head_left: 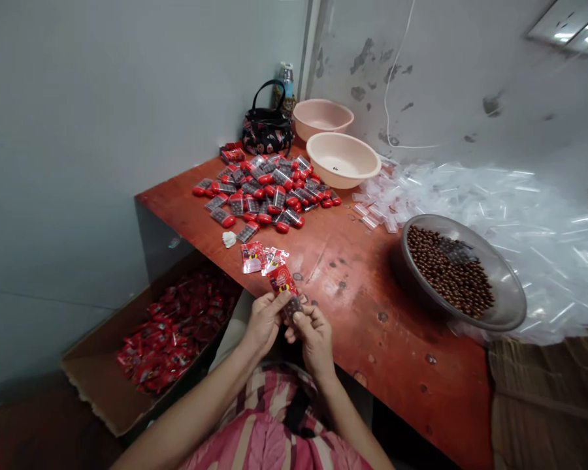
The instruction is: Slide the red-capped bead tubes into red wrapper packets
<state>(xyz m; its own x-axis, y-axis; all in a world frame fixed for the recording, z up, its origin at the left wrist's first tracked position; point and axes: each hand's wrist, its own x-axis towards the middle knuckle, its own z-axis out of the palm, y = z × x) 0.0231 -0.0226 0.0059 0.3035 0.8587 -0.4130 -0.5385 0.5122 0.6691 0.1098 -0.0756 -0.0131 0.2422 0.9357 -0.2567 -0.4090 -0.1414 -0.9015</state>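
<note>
**Pink patterned clothing (262, 437) below, red packet (278, 277) pinched above it**

The cloth fills the bottom centre of my head view, between my forearms. Just above, near the centre of the frame, my left hand (263, 323) pinches the red packet and my right hand (318, 336) pinches the dark piece (291, 309) against it; I can't tell whether the two are joined. Loose packets (252, 256) lie just beyond on the red tabletop (353, 307). Upper centre, red-capped cases (269, 192) sit piled. At right, a grey bowl (512, 307) holds brown balls (441, 277) beside clear sleeves (543, 241). Lower left, a carton (98, 385) holds more red packs (161, 346).
</note>
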